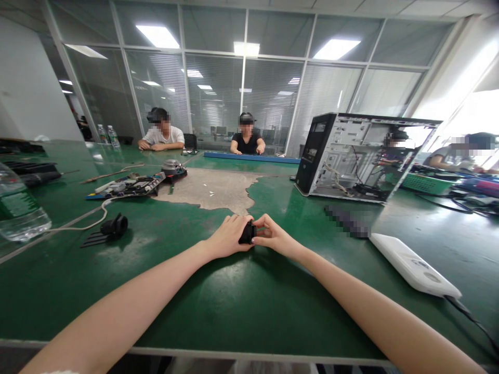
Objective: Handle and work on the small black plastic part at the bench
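Near the middle of the green table (171, 291), a small black part (247, 234) sits between my two hands. My left hand (230, 236) is wrapped round it from the left, palm down, covering much of it. From the right, the thumb and fingers of my right hand (273, 236) pinch its right side. The part's exact shape is hidden by the fingers. Another black part with a round end and flat prongs (111, 228) lies on the table to the left.
An open computer case (351, 156) stands at the back right, and a white device with a cable (415, 265) lies nearer. Circuit boards (128, 186) and a water bottle (19, 208) are at the left. Two people (166, 136) sit across the table; others are at the right.
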Motion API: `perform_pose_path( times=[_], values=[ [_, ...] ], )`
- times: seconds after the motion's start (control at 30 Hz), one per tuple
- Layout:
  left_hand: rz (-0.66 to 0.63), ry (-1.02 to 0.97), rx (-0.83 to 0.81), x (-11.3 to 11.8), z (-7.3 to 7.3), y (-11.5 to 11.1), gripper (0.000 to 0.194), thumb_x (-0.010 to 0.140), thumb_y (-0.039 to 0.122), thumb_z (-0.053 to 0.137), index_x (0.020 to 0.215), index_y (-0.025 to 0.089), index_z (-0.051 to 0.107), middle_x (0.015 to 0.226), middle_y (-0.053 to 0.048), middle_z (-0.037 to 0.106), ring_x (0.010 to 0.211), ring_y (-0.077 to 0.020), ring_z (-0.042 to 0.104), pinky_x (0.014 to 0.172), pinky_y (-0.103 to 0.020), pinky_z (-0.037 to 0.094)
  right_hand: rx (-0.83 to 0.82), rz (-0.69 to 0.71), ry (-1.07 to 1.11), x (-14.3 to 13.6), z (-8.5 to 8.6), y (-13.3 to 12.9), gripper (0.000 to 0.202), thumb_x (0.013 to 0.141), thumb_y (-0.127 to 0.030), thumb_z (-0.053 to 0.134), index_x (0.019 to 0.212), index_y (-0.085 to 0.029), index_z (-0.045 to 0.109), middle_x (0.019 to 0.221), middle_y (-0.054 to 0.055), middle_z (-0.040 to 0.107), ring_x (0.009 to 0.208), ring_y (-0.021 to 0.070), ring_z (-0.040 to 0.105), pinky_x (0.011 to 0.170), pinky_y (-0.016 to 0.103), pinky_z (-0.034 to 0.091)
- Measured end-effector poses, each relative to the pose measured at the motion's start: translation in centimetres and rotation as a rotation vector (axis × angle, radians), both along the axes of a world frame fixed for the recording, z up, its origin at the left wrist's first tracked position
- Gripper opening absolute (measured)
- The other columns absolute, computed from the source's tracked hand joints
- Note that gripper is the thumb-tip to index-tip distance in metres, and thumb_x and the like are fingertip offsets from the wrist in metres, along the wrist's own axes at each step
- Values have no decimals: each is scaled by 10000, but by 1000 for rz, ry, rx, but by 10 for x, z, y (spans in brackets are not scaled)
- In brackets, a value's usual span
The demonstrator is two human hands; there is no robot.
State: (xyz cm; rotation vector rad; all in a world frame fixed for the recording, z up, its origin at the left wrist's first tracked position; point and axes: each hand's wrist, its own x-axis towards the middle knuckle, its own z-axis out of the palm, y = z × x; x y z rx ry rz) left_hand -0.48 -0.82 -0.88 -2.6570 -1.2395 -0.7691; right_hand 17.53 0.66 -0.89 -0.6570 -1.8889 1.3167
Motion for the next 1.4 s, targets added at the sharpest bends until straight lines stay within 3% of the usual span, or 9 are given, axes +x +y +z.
perform_pose_path(
  times=[0.2, 0.4, 0.7, 0.87, 1.03, 1.27, 1.4],
  values=[
    [-4, 0, 9, 0, 0, 0, 603, 667, 410, 597, 1148, 181, 315, 1089, -87, 474, 951, -246, 449, 801, -371, 335, 10, -83, 29, -6, -2, 0, 201, 727, -334, 562, 807, -196, 441, 824, -19, 495, 733, 95, 523, 681, 257, 439],
    [-5, 8, 6, 0, 1, -1, 588, 671, 409, 591, 1140, 176, 323, 1069, -87, 483, 945, -244, 452, 795, -367, 338, -72, -185, -10, -8, -6, 1, 297, 694, -356, 588, 903, -208, 436, 874, -6, 475, 702, 90, 523, 645, 259, 454],
    [8, 17, 6, 0, 0, 0, 589, 666, 396, 592, 1139, 173, 320, 1064, -88, 483, 933, -242, 454, 795, -363, 337, 14, -9, 19, -3, 3, -3, 328, 609, -261, 683, 814, -202, 433, 864, -17, 500, 827, 124, 536, 763, 296, 434],
    [0, 9, 3, -1, 1, -1, 575, 682, 428, 571, 1137, 176, 325, 1072, -91, 478, 943, -246, 448, 792, -365, 335, -3, -100, 11, -6, 2, -5, 220, 698, -319, 594, 803, -198, 444, 829, -16, 494, 798, 114, 528, 731, 280, 438],
    [-3, 5, -4, 0, 2, -1, 574, 678, 417, 578, 1136, 179, 328, 1067, -87, 481, 944, -242, 448, 797, -365, 331, -76, -204, -23, -9, -3, -3, 330, 669, -359, 607, 900, -211, 423, 833, -14, 476, 720, 104, 524, 674, 287, 455],
    [-1, 2, -7, 0, 0, 0, 589, 666, 389, 592, 1144, 181, 317, 1073, -85, 481, 944, -243, 453, 802, -373, 333, 18, -51, -18, -3, 2, -5, 366, 612, -298, 674, 860, -211, 419, 921, 4, 496, 832, 129, 532, 781, 321, 444],
    [-2, 0, 3, 0, 0, 0, 587, 672, 401, 588, 1143, 181, 318, 1090, -90, 471, 960, -246, 450, 809, -374, 331, 41, -91, -19, -5, 1, -6, 252, 692, -336, 598, 823, -206, 426, 871, -6, 499, 825, 123, 529, 763, 299, 446]
  ],
)
